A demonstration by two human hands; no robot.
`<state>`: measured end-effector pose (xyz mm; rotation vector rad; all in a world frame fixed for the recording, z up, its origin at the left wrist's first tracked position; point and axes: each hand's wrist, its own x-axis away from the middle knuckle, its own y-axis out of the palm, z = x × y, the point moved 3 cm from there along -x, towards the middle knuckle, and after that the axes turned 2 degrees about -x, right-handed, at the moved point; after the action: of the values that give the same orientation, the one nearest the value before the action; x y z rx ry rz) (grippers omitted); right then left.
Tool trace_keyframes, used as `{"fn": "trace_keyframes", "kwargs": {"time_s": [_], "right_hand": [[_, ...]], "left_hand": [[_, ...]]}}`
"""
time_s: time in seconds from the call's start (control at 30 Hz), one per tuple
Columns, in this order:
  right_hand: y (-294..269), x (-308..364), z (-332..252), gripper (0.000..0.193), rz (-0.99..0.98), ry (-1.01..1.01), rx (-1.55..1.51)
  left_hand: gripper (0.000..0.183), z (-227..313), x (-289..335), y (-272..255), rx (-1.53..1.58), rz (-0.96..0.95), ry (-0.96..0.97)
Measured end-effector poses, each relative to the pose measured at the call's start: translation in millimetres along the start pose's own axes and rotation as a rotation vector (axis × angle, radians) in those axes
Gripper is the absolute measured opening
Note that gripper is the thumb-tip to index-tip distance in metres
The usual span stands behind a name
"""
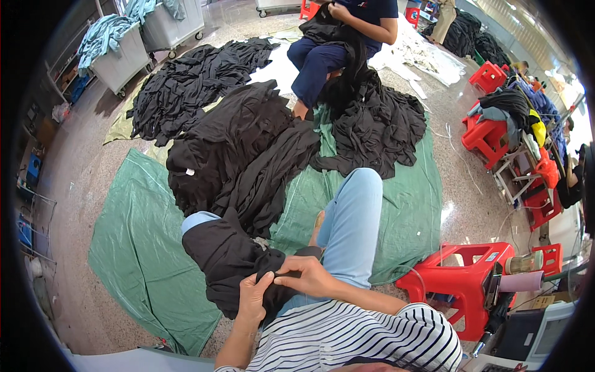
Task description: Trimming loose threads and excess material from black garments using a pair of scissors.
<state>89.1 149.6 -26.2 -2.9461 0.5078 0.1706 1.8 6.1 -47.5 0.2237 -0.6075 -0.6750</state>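
Note:
A black garment [218,255] lies draped over my left thigh and into my lap. My left hand [253,296] pinches its edge between thumb and fingers. Right beside it, my right hand [305,274] pinches the same cloth, the two thumbs almost meeting. Whatever small detail sits between the fingertips is too small to make out. Past my knees, a large heap of black garments [232,139] rests on a green sheet [139,239], with a small white tag showing on its left side.
Another person [334,43] sits ahead with black cloth in hand, beside a second black pile [384,124]. A red stool [458,273] with tools on it stands close on my right. White carts [121,62] of light blue cloth stand far left; more red stools [486,136] line the right.

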Motion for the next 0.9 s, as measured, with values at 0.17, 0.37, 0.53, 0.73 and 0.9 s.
{"fn": "trace_keyframes", "kwargs": {"time_s": [0.17, 0.37, 0.53, 0.73, 0.9], "right_hand": [[17.0, 6.2, -23.9, 0.014, -0.017, -0.347, 0.293], [26.3, 7.6, -20.5, 0.014, -0.081, -0.299, 0.399], [19.9, 7.9, -16.3, 0.014, 0.039, -0.33, 0.395], [5.6, 5.3, -23.2, 0.017, 0.035, -0.249, 0.4], [-10.5, 5.5, -9.5, 0.018, 0.004, -0.154, 0.522]], "left_hand": [[0.029, 3.4, -6.7, 0.3, -0.143, -0.211, -0.234], [0.015, 37.8, -18.2, 32.4, -0.304, -0.155, 0.154], [0.024, 15.4, -20.6, 29.4, -0.281, -0.067, 0.341], [0.017, 21.2, -21.3, 28.2, -0.294, 0.046, 0.305], [0.018, 16.4, -21.2, 27.9, -0.405, -0.04, 0.23]]}}
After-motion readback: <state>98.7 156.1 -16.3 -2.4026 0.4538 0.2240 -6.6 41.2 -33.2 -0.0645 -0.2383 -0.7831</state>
